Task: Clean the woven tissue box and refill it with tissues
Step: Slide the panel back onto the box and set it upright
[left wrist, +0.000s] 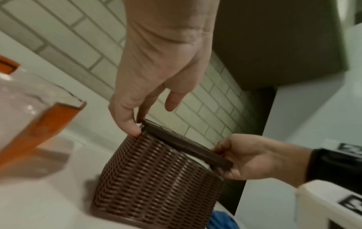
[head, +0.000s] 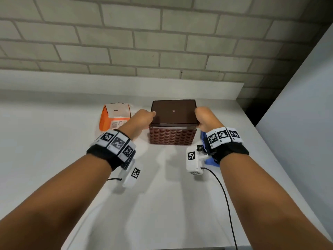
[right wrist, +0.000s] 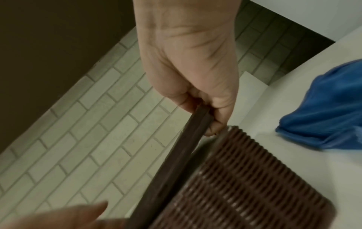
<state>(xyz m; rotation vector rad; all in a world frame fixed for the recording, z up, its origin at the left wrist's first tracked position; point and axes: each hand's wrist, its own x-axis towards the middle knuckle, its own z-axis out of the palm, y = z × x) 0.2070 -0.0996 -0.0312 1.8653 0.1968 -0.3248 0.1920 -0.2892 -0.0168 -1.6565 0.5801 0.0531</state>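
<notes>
We are standing at a white bench (head: 54,132) against a brick wall, both hands on the woven tissue box (head: 172,137), which is sitting upright near the back of the bench, straight ahead of us. Its flat brown lid (head: 173,112) is lying with its long axis running left to right, so each short end is falling to one hand and neither hand is nearer than the other. The near edge of the lid is sitting slightly proud of the woven wall, with a pale gap showing beneath it.

Our left hand (left wrist: 156,65) is pinching the left end of the lid, thumb tip at the corner where lid meets weave, one finger hanging free. Our right hand (right wrist: 194,74) is clamping the right end, fingers curled over the top and thumb under the edge. Both grips are closed on the lid, not on the basket body.

We are judging this to be the lid coming off or going on; the pictures alone are not settling which. What is inside the box is hidden.

An orange tissue pack (head: 115,116) is lying just left of the box, and a blue cloth (right wrist: 325,108) is bunched just to its right, partly behind our right wrist.
</notes>
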